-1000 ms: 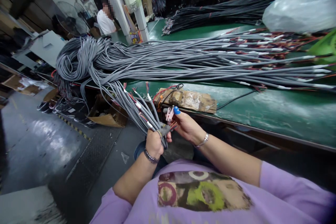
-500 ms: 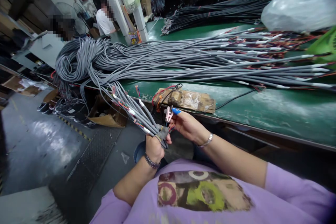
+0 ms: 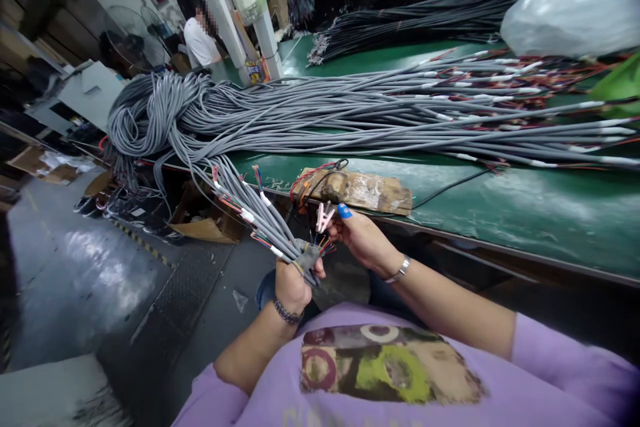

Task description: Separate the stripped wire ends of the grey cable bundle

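My left hand (image 3: pixel 294 285) is closed round a bundle of grey cables (image 3: pixel 274 217) below the table's front edge. Dark grey finger covers (image 3: pixel 309 255) are on its fingers. Stripped coloured wires (image 3: pixel 326 247) fan out from the cable end by that hand, towards my right hand (image 3: pixel 363 240). Blue tape (image 3: pixel 345 211) wraps a digit of my right hand, whose fingertips are drawn together beside a pink clip (image 3: pixel 324 219). What they pinch, if anything, is hidden. The clip sits at the edge of a worn wooden block (image 3: pixel 367 192) with red and black leads.
Many long grey cables (image 3: pixel 320 103) lie across the green table (image 3: pixel 530 203), coiled at the left. Behind them are black cables (image 3: pixel 415 23) and a clear plastic bag (image 3: pixel 575 3). A cardboard box (image 3: pixel 210 223) stands under the table. A person (image 3: pixel 199 40) is in the background.
My right hand has drawn slightly right, away from the wire ends, which now show more spread out. My left hand still holds the cable bundle and has shifted slightly.
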`<state>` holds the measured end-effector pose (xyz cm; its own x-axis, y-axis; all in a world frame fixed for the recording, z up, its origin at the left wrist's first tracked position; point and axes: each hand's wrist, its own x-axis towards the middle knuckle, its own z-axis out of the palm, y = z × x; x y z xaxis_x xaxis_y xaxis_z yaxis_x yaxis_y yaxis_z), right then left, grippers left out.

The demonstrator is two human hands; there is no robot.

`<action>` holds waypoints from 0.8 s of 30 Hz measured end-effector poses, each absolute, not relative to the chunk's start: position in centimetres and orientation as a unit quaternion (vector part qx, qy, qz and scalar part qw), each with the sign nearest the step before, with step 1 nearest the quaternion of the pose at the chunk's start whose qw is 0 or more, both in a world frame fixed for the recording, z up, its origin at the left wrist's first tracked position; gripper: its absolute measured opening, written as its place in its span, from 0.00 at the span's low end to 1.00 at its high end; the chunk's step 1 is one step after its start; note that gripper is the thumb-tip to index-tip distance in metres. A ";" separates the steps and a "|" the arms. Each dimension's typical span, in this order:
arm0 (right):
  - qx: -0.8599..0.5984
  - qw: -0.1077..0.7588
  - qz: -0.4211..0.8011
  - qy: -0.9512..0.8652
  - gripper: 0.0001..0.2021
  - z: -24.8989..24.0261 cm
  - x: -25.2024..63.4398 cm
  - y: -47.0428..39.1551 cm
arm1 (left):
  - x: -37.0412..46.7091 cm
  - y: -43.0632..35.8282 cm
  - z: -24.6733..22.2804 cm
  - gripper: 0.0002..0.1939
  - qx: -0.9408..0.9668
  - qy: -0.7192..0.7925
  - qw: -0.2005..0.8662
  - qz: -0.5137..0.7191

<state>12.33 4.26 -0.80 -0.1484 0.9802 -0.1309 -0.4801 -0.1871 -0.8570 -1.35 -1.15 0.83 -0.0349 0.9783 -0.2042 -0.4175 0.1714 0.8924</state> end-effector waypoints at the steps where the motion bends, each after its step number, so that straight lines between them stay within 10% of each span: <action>1: -0.383 0.548 0.653 -0.356 0.22 -0.8 12.3 4.2 | -1.4 -1.1 0.9 0.14 0.312 0.447 0.621 0.563; 24: -0.293 0.548 0.763 -0.179 0.17 -0.2 10.4 4.9 | -0.7 0.0 1.0 0.16 0.289 0.493 0.621 0.536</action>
